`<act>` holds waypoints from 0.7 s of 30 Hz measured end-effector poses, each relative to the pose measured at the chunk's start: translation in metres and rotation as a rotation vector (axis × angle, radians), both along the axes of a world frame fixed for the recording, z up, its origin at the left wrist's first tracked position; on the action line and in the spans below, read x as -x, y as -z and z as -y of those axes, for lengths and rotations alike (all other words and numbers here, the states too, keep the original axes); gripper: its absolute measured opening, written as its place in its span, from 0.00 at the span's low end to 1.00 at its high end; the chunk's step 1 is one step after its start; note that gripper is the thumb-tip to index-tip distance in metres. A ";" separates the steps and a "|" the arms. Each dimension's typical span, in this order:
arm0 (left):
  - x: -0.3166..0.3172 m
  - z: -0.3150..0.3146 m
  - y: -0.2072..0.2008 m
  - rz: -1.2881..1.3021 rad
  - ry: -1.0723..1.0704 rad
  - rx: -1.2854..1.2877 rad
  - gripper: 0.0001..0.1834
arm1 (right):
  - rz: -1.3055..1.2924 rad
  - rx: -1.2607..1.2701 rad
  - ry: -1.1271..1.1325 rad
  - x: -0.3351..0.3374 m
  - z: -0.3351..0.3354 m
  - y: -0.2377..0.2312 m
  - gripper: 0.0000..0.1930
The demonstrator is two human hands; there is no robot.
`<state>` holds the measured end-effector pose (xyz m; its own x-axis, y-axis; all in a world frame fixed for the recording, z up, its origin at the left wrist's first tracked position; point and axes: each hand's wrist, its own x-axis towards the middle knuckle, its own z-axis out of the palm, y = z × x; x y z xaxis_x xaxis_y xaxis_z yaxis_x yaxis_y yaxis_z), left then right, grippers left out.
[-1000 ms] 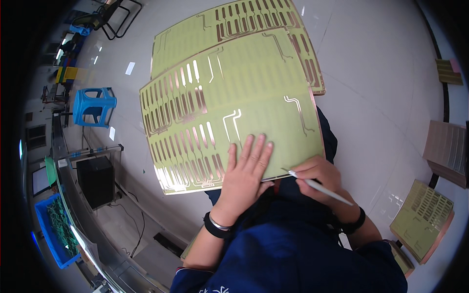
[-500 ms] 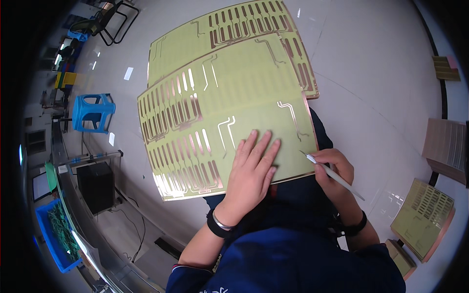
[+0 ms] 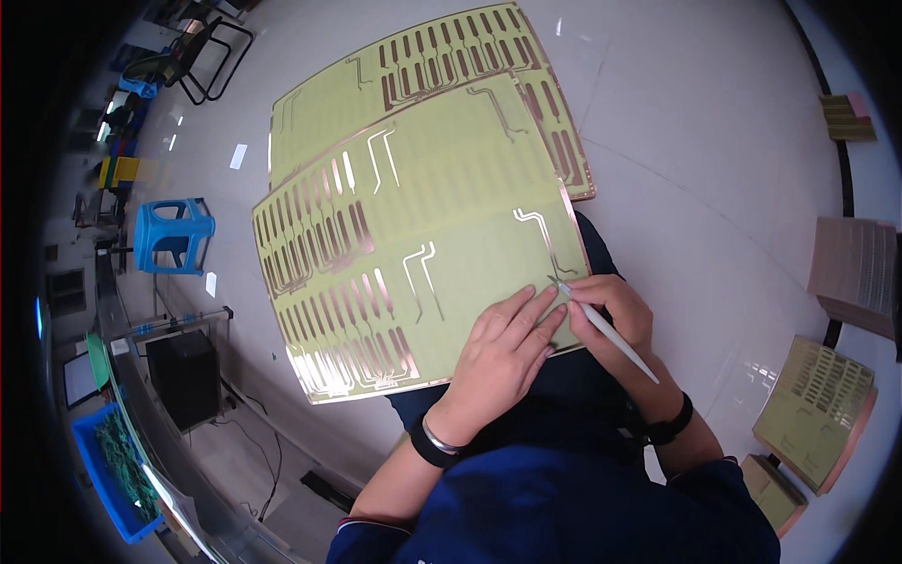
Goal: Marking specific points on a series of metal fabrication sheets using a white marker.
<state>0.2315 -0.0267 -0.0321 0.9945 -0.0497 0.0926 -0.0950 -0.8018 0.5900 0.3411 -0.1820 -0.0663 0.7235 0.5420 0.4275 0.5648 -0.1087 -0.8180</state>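
Note:
A large yellow-green circuit board panel (image 3: 470,197) with copper traces lies over my lap, on top of a second similar panel (image 3: 324,103) that sticks out beyond its far edge. My left hand (image 3: 498,362) lies flat on the upper panel near its close edge, fingers stretched out. Between thumb and fingers, my right hand (image 3: 615,320) holds a slim pale craft knife (image 3: 615,338) like a pen. The knife's tip is at the board surface, just below the end of a bent copper trace (image 3: 536,226) and beside my left fingertips.
A blue plastic stool (image 3: 174,211) stands on the floor to the left. Further down is a blue bin (image 3: 89,451) of green strands, next to a black box (image 3: 183,376). At right lie more stacked panels (image 3: 813,404) and a brown stack (image 3: 853,268).
My right hand has brought the knife from the panel's right edge inward onto its surface, near the trace. My left hand has shifted slightly nearer me, still flat. The view has moved a little.

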 end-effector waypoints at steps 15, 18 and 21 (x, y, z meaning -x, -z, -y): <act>-0.001 -0.001 0.008 0.019 -0.021 -0.033 0.28 | 0.054 -0.009 -0.005 -0.001 0.001 0.005 0.12; -0.001 -0.001 0.010 0.022 -0.042 0.011 0.29 | 0.077 -0.007 0.021 -0.002 -0.001 0.005 0.12; -0.011 0.004 0.007 0.003 -0.187 -0.011 0.31 | -0.075 -0.069 0.057 0.003 0.000 0.007 0.10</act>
<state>0.2421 -0.0304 -0.0392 0.9861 0.1354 0.0960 0.0550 -0.8122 0.5807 0.3379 -0.1822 -0.0734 0.7839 0.4699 0.4057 0.4958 -0.0806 -0.8647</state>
